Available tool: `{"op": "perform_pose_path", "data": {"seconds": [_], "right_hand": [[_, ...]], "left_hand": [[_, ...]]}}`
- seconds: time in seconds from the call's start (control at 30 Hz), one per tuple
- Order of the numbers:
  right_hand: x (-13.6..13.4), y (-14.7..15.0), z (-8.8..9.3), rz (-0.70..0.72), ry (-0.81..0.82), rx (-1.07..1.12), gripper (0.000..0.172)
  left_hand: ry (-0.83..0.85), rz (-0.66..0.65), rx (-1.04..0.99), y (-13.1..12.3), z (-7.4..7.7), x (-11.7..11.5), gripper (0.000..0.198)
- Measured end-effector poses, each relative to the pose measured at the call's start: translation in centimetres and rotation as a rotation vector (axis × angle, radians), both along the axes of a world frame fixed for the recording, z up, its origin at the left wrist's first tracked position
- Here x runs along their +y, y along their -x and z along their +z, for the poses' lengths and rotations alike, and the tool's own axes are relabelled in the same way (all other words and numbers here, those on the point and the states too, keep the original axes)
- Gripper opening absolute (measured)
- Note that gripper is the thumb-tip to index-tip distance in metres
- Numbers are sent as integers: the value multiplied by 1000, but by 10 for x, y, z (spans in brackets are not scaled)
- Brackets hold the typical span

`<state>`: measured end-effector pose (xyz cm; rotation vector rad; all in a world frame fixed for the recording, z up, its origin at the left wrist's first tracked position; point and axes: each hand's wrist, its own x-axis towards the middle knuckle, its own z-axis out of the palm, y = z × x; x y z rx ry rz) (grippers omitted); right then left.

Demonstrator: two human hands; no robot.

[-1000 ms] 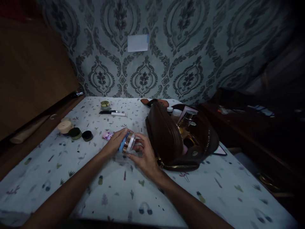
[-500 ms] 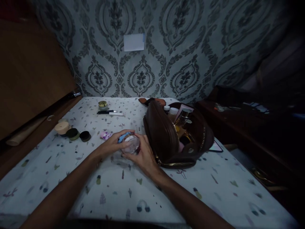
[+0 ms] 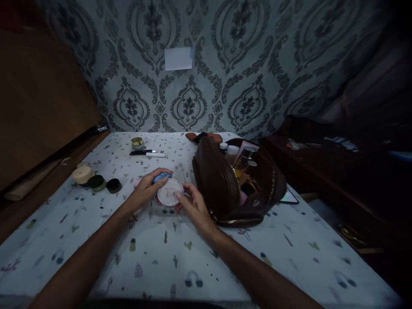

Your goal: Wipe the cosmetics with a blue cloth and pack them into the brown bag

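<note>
Both hands hold a round, flat cosmetic container with a clear lid (image 3: pixel 170 194) just above the patterned tablecloth. My left hand (image 3: pixel 148 188) is closed on its left side, and a small crumpled blue cloth (image 3: pixel 162 177) sits under those fingers. My right hand (image 3: pixel 193 207) pinches the container's right edge, thumb on the face of the lid. Faint print shows on that face; what is inside cannot be made out. Behind my left hand, a small pink item (image 3: pixel 137 182) is mostly hidden. Right of my hands stands an open brown cosmetic bag (image 3: pixel 217 180) with several bottles inside.
At the left lie a beige jar (image 3: pixel 82 174), a dark green-lidded jar (image 3: pixel 97 183) and a small black pot (image 3: pixel 113 185). Farther back are a gold-lidded jar (image 3: pixel 137 143), a black pen (image 3: pixel 141 152) and a white pen (image 3: pixel 156 155). A phone (image 3: pixel 290 196) lies partly beneath the bag.
The container has turned so its round face shows more fully toward me, and it has shifted slightly left. My right fingers have moved from around its side to its right edge.
</note>
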<state>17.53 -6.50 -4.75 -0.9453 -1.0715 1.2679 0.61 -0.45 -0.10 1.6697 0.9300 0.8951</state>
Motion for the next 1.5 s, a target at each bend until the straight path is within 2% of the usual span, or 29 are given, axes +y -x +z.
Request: {"op": "perform_pose_path", "data": {"seconds": [0.2,0.33,0.43,0.57,0.77,0.87,0.97,1.03,1.13,1.2,1.27,1.33,1.4,1.5], "right_hand": [[-3,3,4,46,-9,84,40],[-7,4,10,49,-34,56,60],[-12,3,15,47,-101,-19,67],[-18,-3,25,5,-244,-255,64],[-31,-22,46,-42,-550,-604,66],[-39,-36,56,-101,-675,-753,66],[-48,-51,70,-176,-707,-772,64],[-55,-62,83,-203,-651,-689,62],[-63,-84,105,-220,-456,-434,54],[-66,-101,119,-231,-362,-283,50],[-66,-118,127,-304,-319,-217,48],[-64,-132,130,-402,-312,-235,47],[-61,-142,128,-467,-326,-312,48],[-58,-154,122,-465,-341,-494,51]], "left_hand": [[-78,141,21,1,-1,-1,46],[-160,209,-9,-3,-2,-3,41],[-155,239,-38,-8,-2,-7,40],[-140,319,-68,-14,0,-14,42],[-94,420,-156,-33,19,-20,46],[-77,403,-225,-52,31,-23,46],[-76,348,-275,-71,43,-26,39],[-108,304,-267,-83,51,-28,34],[-303,199,-156,-96,63,-29,26],[-547,79,-27,-103,69,-29,21],[-819,-49,139,-108,71,-29,23],[-1074,-126,313,-110,68,-30,33],[-1262,-150,461,-111,62,-31,40],[-1358,-165,565,-108,52,-33,42]]}}
